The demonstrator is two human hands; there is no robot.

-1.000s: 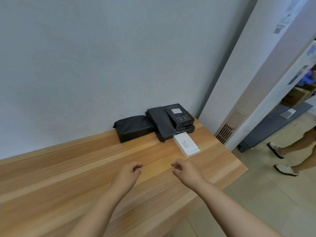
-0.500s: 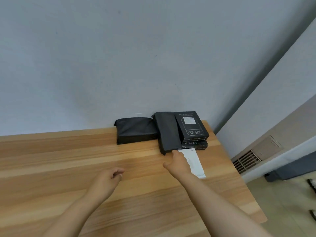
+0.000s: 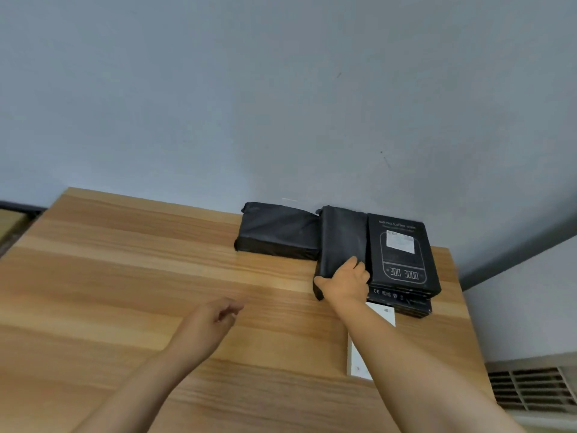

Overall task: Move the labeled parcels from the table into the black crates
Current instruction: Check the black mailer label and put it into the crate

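Several parcels lie at the far right of the wooden table (image 3: 125,276) against the wall. My right hand (image 3: 345,282) grips the near end of a narrow black wrapped parcel (image 3: 342,235), thumb on its left edge and fingers on top. To its left lies a wider black wrapped parcel (image 3: 278,234). To its right, black boxes (image 3: 402,254) are stacked, the top one bearing a white label. A white box (image 3: 359,360) lies partly under my right forearm. My left hand (image 3: 212,323) hovers over the table, fingers loosely curled, holding nothing. No black crate is in view.
A grey wall rises right behind the parcels. The table's right edge runs near the stacked boxes, with a vent grille (image 3: 530,389) low at the right beyond it.
My right hand moved forward from the white box and took hold of the narrow black parcel. My left hand drifted forward a little. The view shifted closer and to the left.
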